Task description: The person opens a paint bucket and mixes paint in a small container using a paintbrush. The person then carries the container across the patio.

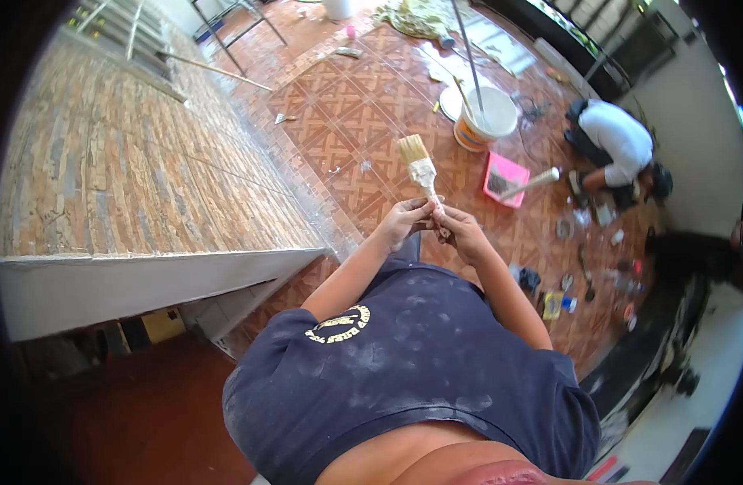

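Note:
A paintbrush (422, 172) with pale bristles and a white-smeared ferrule points up and away from my body, in front of my chest. Both hands meet at its handle. My left hand (406, 220) pinches the handle from the left side, fingers closed. From the other side, my right hand (462, 230) has its fingers wrapped round the lower handle. The bristles touch nothing. Whitish dust marks the dark shirt (420, 339) below my hands.
Ahead stands a white bucket (486, 121) with long sticks in it, beside a pink dustpan (505, 179). A co-worker (618, 141) crouches at the right. A stone-patterned wall (145, 170) runs along the left. Small items, including a yellow packet (553, 305), lie on the tiled floor (331, 105).

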The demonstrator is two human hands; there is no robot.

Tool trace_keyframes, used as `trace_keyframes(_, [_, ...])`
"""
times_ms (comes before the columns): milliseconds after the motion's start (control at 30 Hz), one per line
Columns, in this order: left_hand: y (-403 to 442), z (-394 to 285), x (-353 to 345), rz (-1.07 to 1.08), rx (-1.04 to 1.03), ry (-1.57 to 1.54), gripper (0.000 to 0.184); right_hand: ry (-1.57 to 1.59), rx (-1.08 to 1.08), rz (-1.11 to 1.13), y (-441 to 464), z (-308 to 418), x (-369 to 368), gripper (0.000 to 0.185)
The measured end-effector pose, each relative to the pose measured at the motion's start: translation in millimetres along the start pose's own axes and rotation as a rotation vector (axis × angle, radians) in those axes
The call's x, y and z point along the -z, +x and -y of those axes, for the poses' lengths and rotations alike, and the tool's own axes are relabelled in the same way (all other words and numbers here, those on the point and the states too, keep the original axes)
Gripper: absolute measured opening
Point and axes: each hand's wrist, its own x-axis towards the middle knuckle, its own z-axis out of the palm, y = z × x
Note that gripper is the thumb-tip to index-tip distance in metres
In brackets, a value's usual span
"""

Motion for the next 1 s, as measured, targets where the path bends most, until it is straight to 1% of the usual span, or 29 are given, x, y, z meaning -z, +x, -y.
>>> trace_keyframes(67, [29.5, -17.4, 17.2, 0.089, -0.029, 0.042, 0.033, -0.024, 0.002, 0.063, 33.9, 15.7, 10.5, 0.024])
trace_keyframes(133, [56.8, -40.3, 23.3, 0.03, -0.067, 0.082, 0.031, -0.03, -0.013, 0.096, 74.8, 27.5, 20.2, 0.026])
trace_keyframes(200, [80.1, -61.9, 31.9, 0.056, -0.087, 0.113, 0.031, -0.037, -0.027, 0.096, 108.4, 46.2, 19.3, 0.026])
trace_keyframes(267, [110.9, -93.0, 42.6, 0.064, -0.101, 0.147, 0.03, -0.127, -0.025, 0.097, 148.0, 64.7, 24.3, 0.026])
trace_keyframes(300, [123.6, -106.8, 47.7, 0.073, -0.109, 0.182, 0.029, -0.189, -0.044, 0.121, 161.5, 86.5, 20.6, 0.026])
trace_keyframes(333, [134.8, -121.0, 53.7, 0.081, -0.121, 0.221, 0.029, -0.102, -0.029, 0.083, 174.8, 103.7, 9.9, 0.026])
trace_keyframes(400, [156.0, -160.4, 59.3, 0.083, -0.136, 0.249, 0.029, -0.163, -0.02, 0.138, 217.1, 123.2, 15.3, 0.026])
trace_keyframes(533, [211.2, -220.5, 79.3, 0.057, -0.153, 0.315, 0.028, -0.167, -0.042, 0.164, 289.4, 158.8, 10.6, 0.026])
trace_keyframes(600, [238.8, -247.1, 93.0, 0.102, -0.203, 0.427, 0.025, -0.066, -0.061, 0.147, 326.0, 174.7, 2.9, 0.026])
trace_keyframes(633, [250.6, -254.5, 98.2, 0.044, -0.191, 0.376, 0.023, -0.083, -0.104, 0.152, 343.6, 184.7, 2.1, 0.026])
trace_keyframes(667, [259.4, -267.9, 102.2, 0.031, -0.186, 0.374, 0.023, -0.078, -0.114, 0.16, 365.3, 193.3, 0.9, 0.026])
trace_keyframes(733, [280.9, -289.4, 112.5, -0.11, -0.187, 0.266, 0.022, -0.135, -0.15, 0.253, 411.0, 209.5, 0.8, 0.027])
trace_keyframes(767, [294.9, -297.9, 124.3, -0.173, -0.197, 0.275, 0.023, -0.133, -0.163, 0.256, 435.2, 217.0, 1.4, 0.027])
trace_keyframes(800, [309.8, -307.5, 135.4, -0.183, -0.196, 0.268, 0.023, -0.196, -0.173, 0.289, 462.1, 225.4, 1.1, 0.028])
trace_keyframes(867, [336.4, -328.6, 152.3, -0.367, -0.209, 0.209, 0.026, -0.265, -0.199, 0.328, 514.1, 249.9, -1.5, 0.028])
trace_keyframes(900, [349.3, -344.1, 156.1, -0.446, -0.251, 0.24, 0.026, -0.412, -0.183, 0.37, 539.2, 264.2, -3.2, 0.029])
trace_keyframes(933, [361.2, -359.1, 161.0, -0.459, -0.242, 0.221, 0.026, -0.556, -0.171, 0.412, 562.9, 276.4, -6.1, 0.029])
trace_keyframes(967, [367.9, -387.2, 150.7, -0.565, -0.245, 0.239, 0.027, -0.614, -0.13, 0.444, 579.5, 301.4, -13.5, 0.028])
trace_keyframes(1000, [377.5, -407.4, 148.8, -0.669, -0.246, 0.256, 0.029, -0.618, -0.155, 0.448, 600.0, 311.7, -16.0, 0.028])
